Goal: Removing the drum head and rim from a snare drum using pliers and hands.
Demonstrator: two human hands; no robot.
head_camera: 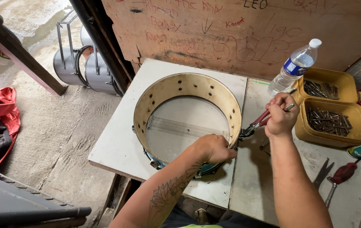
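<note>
On white table, round wooden drum shell [187, 86], red-handled pliers [255, 124]

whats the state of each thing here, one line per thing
drum shell: lying flat on the white board, open side up, no top head
left hand: gripping the shell's near rim
right hand: closed on the pliers' handles
red-handled pliers: jaws at the shell's outer wall
water bottle: capped, leaning, nearly empty
yellow trays: open, holding metal rods
</note>
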